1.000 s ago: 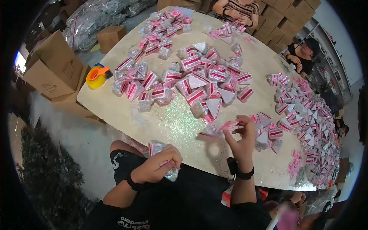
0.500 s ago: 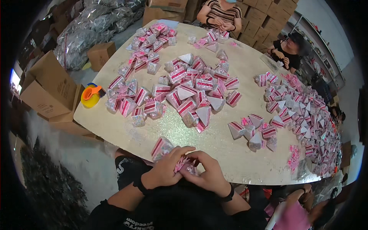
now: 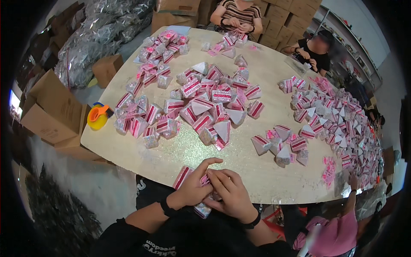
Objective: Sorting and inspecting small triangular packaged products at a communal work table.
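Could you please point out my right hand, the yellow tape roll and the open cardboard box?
Right hand (image 3: 233,195): head view, on the back of the hand.
Yellow tape roll (image 3: 96,124): head view, on its lower face.
Open cardboard box (image 3: 52,121): head view, on its front wall.

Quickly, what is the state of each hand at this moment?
Left hand: closed, holding a pink-and-white striped wedge in shiny clear wrapping.
Right hand: partly curled beside the left one; whether it grips anything cannot be told.

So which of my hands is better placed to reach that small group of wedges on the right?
Probably your right hand: it's nearer the small group of wedges. Your left hand is farther off and appears to grip a wrapped wedge. Both hands look occupied, though.
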Motion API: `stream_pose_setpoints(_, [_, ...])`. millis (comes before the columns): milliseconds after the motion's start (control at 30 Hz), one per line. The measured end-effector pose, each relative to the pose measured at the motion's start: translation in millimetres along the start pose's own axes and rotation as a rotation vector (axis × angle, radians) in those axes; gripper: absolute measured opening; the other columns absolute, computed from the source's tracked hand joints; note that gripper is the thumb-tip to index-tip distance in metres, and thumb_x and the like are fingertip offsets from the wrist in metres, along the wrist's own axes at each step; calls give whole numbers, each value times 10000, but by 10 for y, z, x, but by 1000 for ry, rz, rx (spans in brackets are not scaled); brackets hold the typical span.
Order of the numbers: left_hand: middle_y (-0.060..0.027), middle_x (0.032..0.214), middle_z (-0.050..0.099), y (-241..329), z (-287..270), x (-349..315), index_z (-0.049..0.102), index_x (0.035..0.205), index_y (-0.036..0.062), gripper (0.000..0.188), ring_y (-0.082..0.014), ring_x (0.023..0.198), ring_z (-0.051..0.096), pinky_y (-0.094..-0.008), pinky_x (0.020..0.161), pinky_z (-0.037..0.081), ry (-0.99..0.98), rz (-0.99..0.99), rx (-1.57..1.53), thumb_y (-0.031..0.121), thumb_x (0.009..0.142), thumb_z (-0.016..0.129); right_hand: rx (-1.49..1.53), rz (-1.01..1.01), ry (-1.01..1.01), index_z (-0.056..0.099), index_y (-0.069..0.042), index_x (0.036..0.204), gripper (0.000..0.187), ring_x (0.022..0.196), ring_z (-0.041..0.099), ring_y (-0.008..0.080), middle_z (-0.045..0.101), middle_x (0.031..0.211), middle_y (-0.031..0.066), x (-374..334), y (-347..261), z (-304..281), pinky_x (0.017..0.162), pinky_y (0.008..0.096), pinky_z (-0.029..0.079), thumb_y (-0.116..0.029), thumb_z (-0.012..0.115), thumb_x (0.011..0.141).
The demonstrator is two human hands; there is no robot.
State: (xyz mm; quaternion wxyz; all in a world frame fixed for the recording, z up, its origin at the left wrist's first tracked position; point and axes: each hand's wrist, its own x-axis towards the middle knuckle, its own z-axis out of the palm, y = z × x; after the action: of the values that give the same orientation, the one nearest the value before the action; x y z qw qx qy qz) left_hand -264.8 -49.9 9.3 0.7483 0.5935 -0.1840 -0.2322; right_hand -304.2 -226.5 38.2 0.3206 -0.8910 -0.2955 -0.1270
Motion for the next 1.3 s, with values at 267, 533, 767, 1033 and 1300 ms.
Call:
stream_pose_setpoints(267, [-104, 1319, 577, -216, 99, 88, 428, 1488, 42, 596, -154, 1199, 571, -296, 1016, 481, -93, -119, -117, -11, 919, 596, -10, 92, 99, 606, -17, 1343, 761, 1142, 625, 345, 651, 1304, 117, -159, 80, -13, 980, 427, 523, -216, 884, 663])
stream_pose_setpoints(533, [-100, 1238, 605, -367, 222, 245, 394, 1509, 46, 621, -130, 1078, 624, -277, 899, 537, -149, -13, 53, 18, 940, 642, -65, 168, 79, 610, -27, 1317, 760, 1159, 607, 356, 630, 1307, 120, -297, 119, -47, 1002, 451, 510, -186, 885, 627])
stream_pose_setpoints(767, [-95, 1298, 589, -303, 331, 316, 375, 1539, 62, 636, -143, 1181, 585, -289, 997, 495, -285, -208, -108, 20, 958, 631, -1, 291, 171, 662, -52, 1214, 659, 1080, 608, 364, 644, 1161, 124, -395, 61, -106, 933, 451, 519, -150, 889, 604])
stream_pose_setpoints(1033, [-73, 1196, 562, -392, 450, 329, 310, 1583, 90, 575, -112, 1010, 568, -264, 877, 501, -327, -281, -153, -11, 1045, 484, -83, 462, 183, 659, -124, 1276, 698, 1057, 625, 352, 658, 1163, 110, -589, 135, -34, 888, 452, 532, -152, 872, 612])
stream_pose_setpoints(1300, [-26, 899, 546, -303, 221, 364, 345, 1531, 56, 472, -75, 737, 479, -234, 679, 432, -133, -285, -301, 215, 1111, 491, 224, 541, 234, 548, 1, 1376, 746, 1007, 648, 344, 603, 1255, 198, -398, 130, -100, 853, 401, 555, -139, 886, 726])
